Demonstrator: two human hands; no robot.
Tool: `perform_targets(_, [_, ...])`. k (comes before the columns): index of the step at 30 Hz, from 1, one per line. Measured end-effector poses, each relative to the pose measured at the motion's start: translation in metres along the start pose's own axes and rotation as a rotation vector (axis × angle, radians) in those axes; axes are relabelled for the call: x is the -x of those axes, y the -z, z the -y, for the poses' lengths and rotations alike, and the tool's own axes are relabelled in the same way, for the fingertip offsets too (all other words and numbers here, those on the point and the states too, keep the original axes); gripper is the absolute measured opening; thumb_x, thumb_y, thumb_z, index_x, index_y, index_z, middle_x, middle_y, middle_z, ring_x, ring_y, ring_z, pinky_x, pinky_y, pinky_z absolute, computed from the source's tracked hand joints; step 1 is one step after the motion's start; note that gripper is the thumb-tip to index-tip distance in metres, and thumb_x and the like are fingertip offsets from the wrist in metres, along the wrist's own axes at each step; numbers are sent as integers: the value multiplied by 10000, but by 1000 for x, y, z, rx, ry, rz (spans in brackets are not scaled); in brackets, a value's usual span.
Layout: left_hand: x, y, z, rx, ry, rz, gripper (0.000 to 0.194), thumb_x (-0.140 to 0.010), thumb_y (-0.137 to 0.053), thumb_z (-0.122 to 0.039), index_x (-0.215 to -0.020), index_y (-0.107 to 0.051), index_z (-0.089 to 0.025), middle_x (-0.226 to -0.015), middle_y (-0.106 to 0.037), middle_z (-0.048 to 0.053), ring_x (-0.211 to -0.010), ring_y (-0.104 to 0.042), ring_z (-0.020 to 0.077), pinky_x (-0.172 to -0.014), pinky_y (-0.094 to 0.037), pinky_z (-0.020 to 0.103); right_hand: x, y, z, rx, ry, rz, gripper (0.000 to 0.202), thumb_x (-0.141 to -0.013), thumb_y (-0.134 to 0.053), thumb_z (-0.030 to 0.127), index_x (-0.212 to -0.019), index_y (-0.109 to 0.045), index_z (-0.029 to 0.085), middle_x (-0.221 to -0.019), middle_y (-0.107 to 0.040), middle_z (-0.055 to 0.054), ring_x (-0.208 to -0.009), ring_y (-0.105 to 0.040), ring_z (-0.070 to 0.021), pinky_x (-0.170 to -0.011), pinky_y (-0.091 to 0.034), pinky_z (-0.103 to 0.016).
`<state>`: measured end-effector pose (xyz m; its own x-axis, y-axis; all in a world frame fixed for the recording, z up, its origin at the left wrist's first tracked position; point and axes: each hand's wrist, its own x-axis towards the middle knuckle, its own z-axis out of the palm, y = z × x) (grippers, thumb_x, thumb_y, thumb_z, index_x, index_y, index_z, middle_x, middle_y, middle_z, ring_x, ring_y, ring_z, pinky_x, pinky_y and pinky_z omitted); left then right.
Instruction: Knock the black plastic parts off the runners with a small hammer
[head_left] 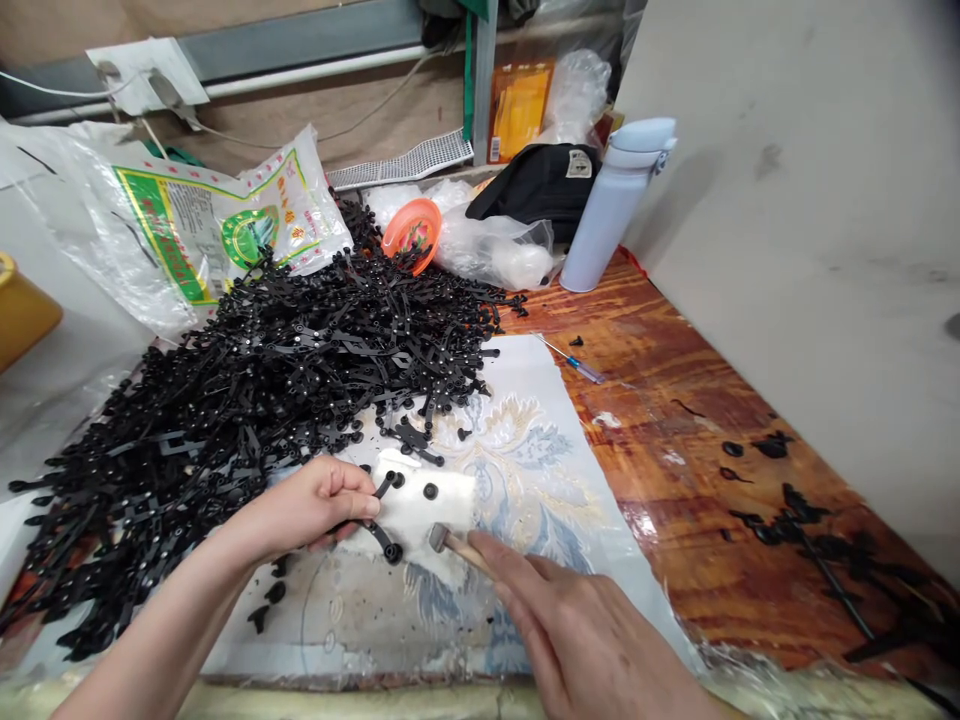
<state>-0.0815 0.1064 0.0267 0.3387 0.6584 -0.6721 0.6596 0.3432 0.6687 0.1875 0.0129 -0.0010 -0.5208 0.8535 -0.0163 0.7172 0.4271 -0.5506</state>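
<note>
My left hand (334, 503) pinches a black plastic part (381, 540) whose two arms end in round knobs and spread toward the right. Beneath those arms lies a white pad (459, 492), with a small black round cap (430, 491) resting on it. In my right hand (581, 620) is a small hammer (448, 541), gripped by its wooden handle; the metal head sits low over the pad, a little right of the part's lower knob. Whether the head touches the pad I cannot tell. A big heap of similar black parts (300, 350) spreads left and behind.
A floral cloth (517, 450) covers part of the wooden table (645, 440). A screwdriver (581, 367) and a pale blue bottle (619, 205) are at the right back. An orange dish (413, 232) leans on the heap. Black scraps (806, 520) lie at right; a printed plastic bag (247, 225) stands behind.
</note>
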Motion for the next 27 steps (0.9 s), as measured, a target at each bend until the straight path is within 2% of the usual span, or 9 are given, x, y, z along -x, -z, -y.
perform_targets(5, [-3,-1,3,-4,3,-5,282,-762,-561,-377,-571,-490,-183,-442,-441,-73,-342,-328,56,-330,-238,171,-18,27,8,-110,24,-106,450,-935,-291,224,-1352,-463,216,-913,-724,-99,-670,-695,-220,-635,-580,-386])
perform_targets(9, [-4,0,5,13,-18,-1,274,-748,-566,-374,-564,-482,-190,-431,-431,-77,-334,-304,56,-316,-225,175,-46,46,23,-270,78,-188,430,-955,-303,227,-1360,-448,228,-1101,-683,-87,-893,-680,-201,-804,-552,-379])
perform_targets(12, [-4,1,5,33,-38,9,278,-734,-574,-353,-532,-476,-189,-420,-433,-72,-332,-308,57,-315,-224,175,-63,39,27,-318,123,-197,429,-955,-316,204,-1363,-447,215,-1201,-643,-85,-1038,-635,-195,-891,-511,-365])
perform_targets(15, [-5,1,5,47,-45,46,259,-707,-596,-333,-519,-505,-180,-410,-447,-65,-329,-306,55,-318,-223,177,-73,23,22,-228,58,-61,420,-932,-366,174,-1324,-498,250,-1090,-697,-68,-966,-670,-216,-845,-530,-380])
perform_targets(17, [-5,1,5,51,-42,70,253,-695,-604,-332,-514,-515,-177,-405,-453,-62,-323,-302,56,-315,-221,181,-77,21,18,-191,32,24,430,-926,-385,156,-1313,-507,297,-1062,-709,-41,-948,-677,-213,-834,-534,-372])
perform_targets(19, [-6,1,5,55,-43,79,248,-695,-599,-336,-521,-517,-180,-409,-457,-62,-321,-303,58,-314,-224,184,-78,28,18,-222,56,10,437,-945,-369,167,-1338,-472,327,-1160,-671,-19,-1027,-646,-192,-884,-513,-353])
perform_targets(23, [-7,2,7,51,-54,79,215,-694,-601,-337,-561,-551,-176,-423,-469,-63,-334,-310,60,-328,-226,184,-73,46,21,-301,116,-127,411,-975,-332,221,-1361,-437,315,-1327,-561,-3,-1165,-559,-159,-974,-460,-331])
perform_targets(27, [-7,3,6,24,-48,83,231,-690,-601,-349,-548,-539,-177,-412,-460,-64,-333,-309,62,-341,-221,191,-65,42,16,-139,73,-34,420,-947,-355,210,-1342,-480,279,-1232,-633,-51,-1089,-618,-218,-930,-497,-422])
